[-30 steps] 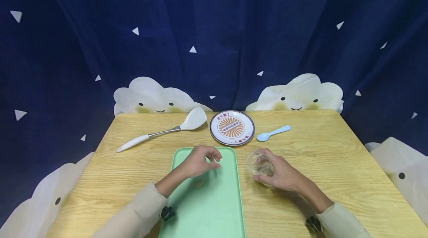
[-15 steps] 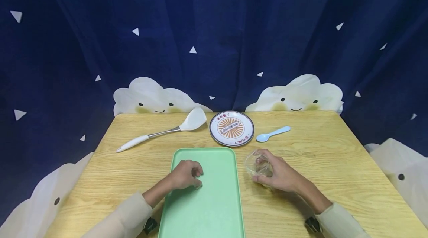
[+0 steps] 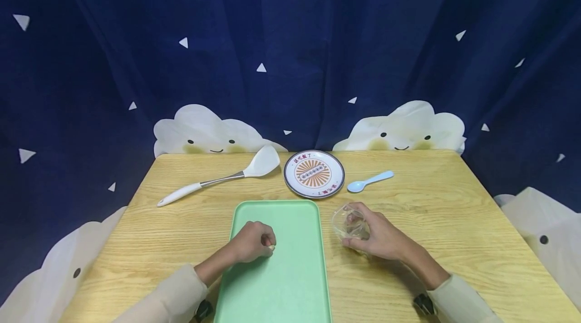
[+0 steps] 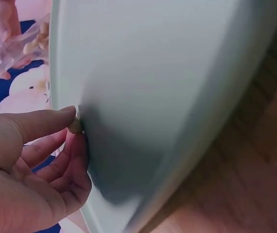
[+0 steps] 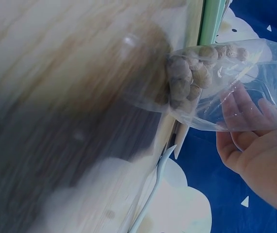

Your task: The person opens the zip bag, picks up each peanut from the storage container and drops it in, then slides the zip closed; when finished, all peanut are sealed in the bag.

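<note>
Over the left part of the green tray (image 3: pixel 295 282), my left hand (image 3: pixel 251 242) pinches a small tan, peanut-like piece (image 4: pixel 75 126) between thumb and fingertips, close to the tray's surface. To the right of the tray, my right hand (image 3: pixel 381 234) holds a clear plastic bag (image 5: pixel 209 104) by its mouth, thumb and fingers spreading the opening. Several roundish, wrinkled tan pieces (image 5: pixel 181 77) lie in the bottom of the bag, which stands at the wooden table in the head view.
Behind the tray a white spatula (image 3: pixel 263 161) with a metal shaft lies at the left. A round patterned plate (image 3: pixel 314 174) is in the middle, with a light blue spoon (image 3: pixel 372 180) to its right. A dark blue curtain (image 3: pixel 290 35) hangs behind the wooden table (image 3: pixel 436 202).
My left hand has moved left and nearer, down to the tan piece that lay on the tray, and now pinches it. My right hand and the bag have barely moved.
</note>
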A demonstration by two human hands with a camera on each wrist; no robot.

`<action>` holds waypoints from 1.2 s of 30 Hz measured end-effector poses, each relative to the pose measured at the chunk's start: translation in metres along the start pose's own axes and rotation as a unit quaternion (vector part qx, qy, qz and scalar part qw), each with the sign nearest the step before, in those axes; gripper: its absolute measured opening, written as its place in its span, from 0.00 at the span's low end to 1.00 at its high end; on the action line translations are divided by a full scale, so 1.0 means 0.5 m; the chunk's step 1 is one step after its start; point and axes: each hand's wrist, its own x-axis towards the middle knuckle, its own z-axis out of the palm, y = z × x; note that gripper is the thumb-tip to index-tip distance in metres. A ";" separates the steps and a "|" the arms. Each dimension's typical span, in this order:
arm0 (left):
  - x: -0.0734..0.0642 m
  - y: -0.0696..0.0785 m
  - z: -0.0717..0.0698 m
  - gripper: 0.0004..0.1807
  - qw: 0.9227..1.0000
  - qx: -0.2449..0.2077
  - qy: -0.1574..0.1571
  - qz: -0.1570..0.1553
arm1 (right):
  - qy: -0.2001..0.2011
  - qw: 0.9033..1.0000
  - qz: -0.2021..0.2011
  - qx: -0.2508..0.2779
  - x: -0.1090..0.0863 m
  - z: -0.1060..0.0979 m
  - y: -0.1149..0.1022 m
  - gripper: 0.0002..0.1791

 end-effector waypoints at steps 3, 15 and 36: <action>0.006 0.002 -0.003 0.03 1.000 0.007 0.001 -0.004 | 0.000 1.000 0.001 0.000 0.000 0.001 0.000 0.38; 0.048 0.056 -0.030 0.04 0.998 -0.019 0.041 0.048 | -0.006 1.000 0.014 -0.001 -0.001 0.004 -0.003 0.40; 0.123 0.234 0.003 0.05 0.987 -0.082 0.054 0.123 | -0.002 1.000 -0.012 0.005 -0.004 0.005 0.000 0.37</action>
